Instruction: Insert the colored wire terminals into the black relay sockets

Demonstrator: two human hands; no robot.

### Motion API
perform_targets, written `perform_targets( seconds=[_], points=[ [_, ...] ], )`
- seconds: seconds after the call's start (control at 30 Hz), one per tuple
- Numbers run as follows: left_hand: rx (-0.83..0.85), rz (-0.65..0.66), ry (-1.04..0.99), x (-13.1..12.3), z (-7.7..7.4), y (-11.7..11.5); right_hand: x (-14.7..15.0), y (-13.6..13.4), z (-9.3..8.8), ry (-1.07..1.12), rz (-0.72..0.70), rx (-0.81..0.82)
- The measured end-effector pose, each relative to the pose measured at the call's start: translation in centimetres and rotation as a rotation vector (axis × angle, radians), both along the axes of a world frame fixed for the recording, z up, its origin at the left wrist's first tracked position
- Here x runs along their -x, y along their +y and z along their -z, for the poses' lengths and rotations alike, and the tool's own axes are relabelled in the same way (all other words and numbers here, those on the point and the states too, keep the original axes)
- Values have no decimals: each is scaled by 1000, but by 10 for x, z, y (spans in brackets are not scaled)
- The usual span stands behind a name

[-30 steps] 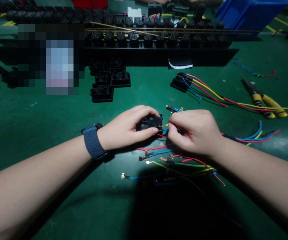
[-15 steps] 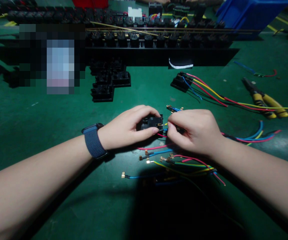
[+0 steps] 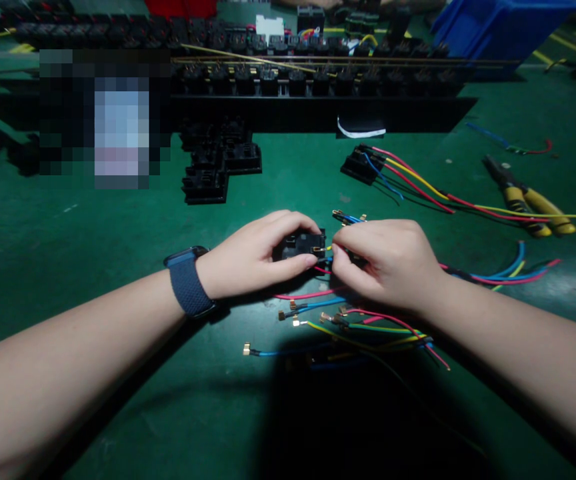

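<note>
My left hand (image 3: 255, 257) grips a small black connector block (image 3: 304, 244) on the green mat, fingers curled round it. A dark blue watch (image 3: 187, 282) sits on that wrist. My right hand (image 3: 385, 263) is closed in a pinch on a thin wire with a brass terminal (image 3: 324, 251), held right at the block's right face. Loose coloured wires with brass ends (image 3: 328, 320) lie fanned out just below both hands; more of the bundle (image 3: 508, 272) trails away to the right behind my right wrist.
A second black connector with red, yellow and blue wires (image 3: 368, 163) lies beyond my right hand. Yellow-handled pliers (image 3: 531, 200) rest at the right. Several empty black blocks (image 3: 218, 167) are piled at centre left, a long black rack (image 3: 318, 87) runs across the back, a blue bin (image 3: 493, 27) stands behind.
My right hand has edged slightly left, bringing the terminal closer against the block. My left hand has not moved.
</note>
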State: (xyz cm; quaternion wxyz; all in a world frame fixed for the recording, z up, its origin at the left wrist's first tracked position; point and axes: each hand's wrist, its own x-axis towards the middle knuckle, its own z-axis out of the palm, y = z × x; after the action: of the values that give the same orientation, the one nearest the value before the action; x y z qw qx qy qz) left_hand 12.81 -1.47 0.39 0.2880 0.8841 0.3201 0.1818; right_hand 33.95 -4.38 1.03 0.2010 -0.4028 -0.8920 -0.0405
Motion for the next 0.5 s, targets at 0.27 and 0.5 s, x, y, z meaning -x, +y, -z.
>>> perform_targets(
  seconds=[0.27,0.5],
  points=[
    [18,-14,11,0,0,-1,0,-1,-1,-15,7,7],
    [14,-22,-1,0,-1,0,1,-4,-3,-80,-6,-44]
  ],
)
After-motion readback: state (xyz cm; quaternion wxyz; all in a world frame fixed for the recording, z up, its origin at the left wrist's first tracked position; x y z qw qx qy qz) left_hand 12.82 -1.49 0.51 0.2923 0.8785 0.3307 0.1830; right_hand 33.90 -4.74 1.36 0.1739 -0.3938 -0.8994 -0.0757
